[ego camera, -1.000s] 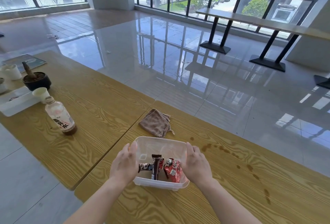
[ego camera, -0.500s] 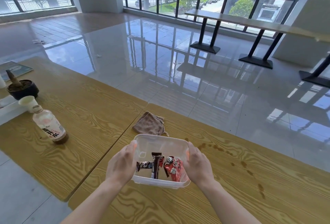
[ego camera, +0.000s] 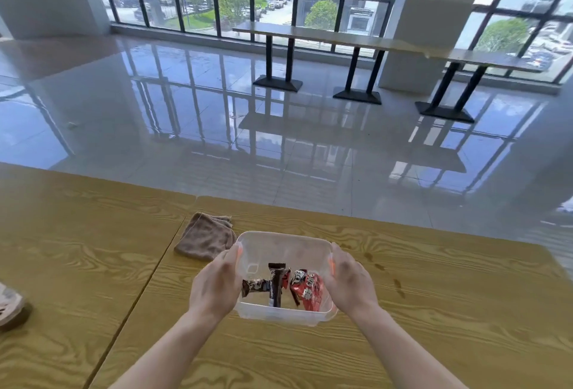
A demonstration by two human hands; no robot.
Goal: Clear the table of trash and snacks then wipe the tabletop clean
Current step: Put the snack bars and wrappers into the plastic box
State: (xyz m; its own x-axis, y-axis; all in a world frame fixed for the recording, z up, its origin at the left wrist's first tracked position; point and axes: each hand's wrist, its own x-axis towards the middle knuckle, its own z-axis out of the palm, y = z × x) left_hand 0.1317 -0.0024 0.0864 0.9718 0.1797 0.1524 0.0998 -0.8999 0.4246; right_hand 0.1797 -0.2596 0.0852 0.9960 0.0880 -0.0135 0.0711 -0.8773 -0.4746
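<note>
A clear plastic container (ego camera: pixel 280 244) is gripped on both sides, my left hand (ego camera: pixel 214 288) on its left wall and my right hand (ego camera: pixel 350 283) on its right wall. Inside lie a dark brown snack bar (ego camera: pixel 276 284), a second dark wrapper (ego camera: pixel 255 285) and a red snack packet (ego camera: pixel 307 289). A folded brown cloth (ego camera: pixel 206 238) lies on the wooden table (ego camera: pixel 449 311) just left of and behind the container. Several dark brown spill spots (ego camera: pixel 379 267) dot the tabletop to the right of my right hand.
A second wooden table (ego camera: pixel 77 249) adjoins on the left, with a narrow seam between the two. A bottle's base (ego camera: pixel 11 308) shows at the left edge. Beyond the far table edge is glossy tiled floor, with a long bench table (ego camera: pixel 341 38) by the windows.
The view has swung to the right and up, so the bottle, cup and plant pot on the left table have slid out of sight. Both hands keep their grip on the container.
</note>
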